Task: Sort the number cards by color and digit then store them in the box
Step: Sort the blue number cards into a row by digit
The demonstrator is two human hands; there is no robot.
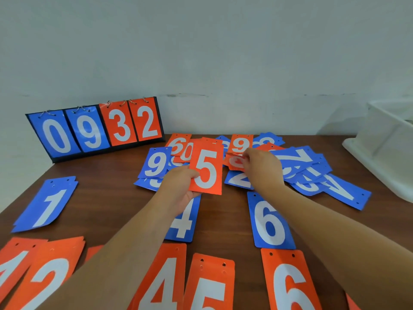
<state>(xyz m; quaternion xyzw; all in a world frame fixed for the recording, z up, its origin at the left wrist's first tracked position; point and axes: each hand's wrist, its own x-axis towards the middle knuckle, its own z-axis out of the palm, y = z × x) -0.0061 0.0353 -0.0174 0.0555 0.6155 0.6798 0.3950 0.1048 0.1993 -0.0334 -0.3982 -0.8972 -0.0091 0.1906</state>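
Fingers and thumb of the left hand [176, 189] pinch the lower left edge of the orange 5 card [206, 168], held upright above the near side of the loose pile [312, 173]; the fingertips [245, 156] of the right hand [263, 168] pinch the edge of a half-hidden orange card [235, 162] in the pile's middle, its digit unreadable. Seen from the head camera, the pile spreads along the far side of the table [107, 191], with a blue 9 [155, 163] at its left edge, an orange 9 [241, 144] at its far edge, and a blue 7 [297, 156] and a slanted blue 4 [344, 191] trailing towards the white box [384, 139], which sits at the table's right edge, apart from the cards by a strip of bare wood. Sorted cards lie nearer: a blue 1 stack [48, 204] at the left, a flat blue 4 [185, 222] partly under the left wrist, a blue 6 [269, 222] beside the right forearm, and along the near edge an orange 1 [11, 265], orange 2 [49, 274], orange 4 [161, 280], orange 5 stack [210, 285] and orange 6 [288, 283], all cut by the frame. The widest bare wood lies between the blue 1 stack and the pile; a narrower lane runs between the flat blue 4 and the blue 6. A scoreboard [96, 130] reading 0 9 3 2 stands at the far left by the wall
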